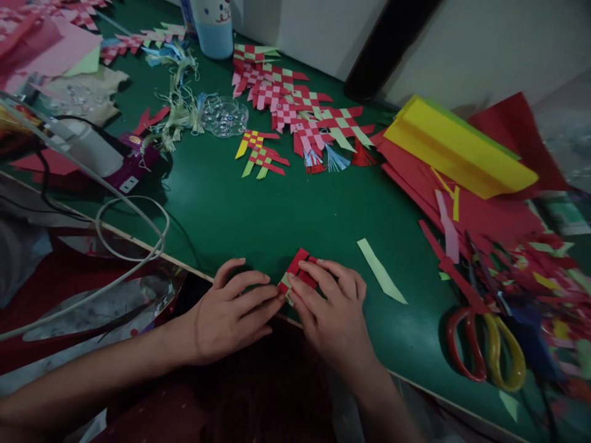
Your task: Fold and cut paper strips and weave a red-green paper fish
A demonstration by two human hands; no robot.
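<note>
A small piece of red and pale green woven paper strips lies at the table's near edge, between my two hands. My left hand meets its left corner with thumb and index fingertips, the other fingers loosely curved. From the right, my right hand holds the weave, its fingertips pressing on the red strips and covering part of them. A loose pale green paper strip lies just right of that hand.
Finished woven paper fish and tassels lie at the back, near a tray of small beads. Scissors with red and yellow handles rest at right, beside paper scraps and folded yellow paper. A white cable loops at left.
</note>
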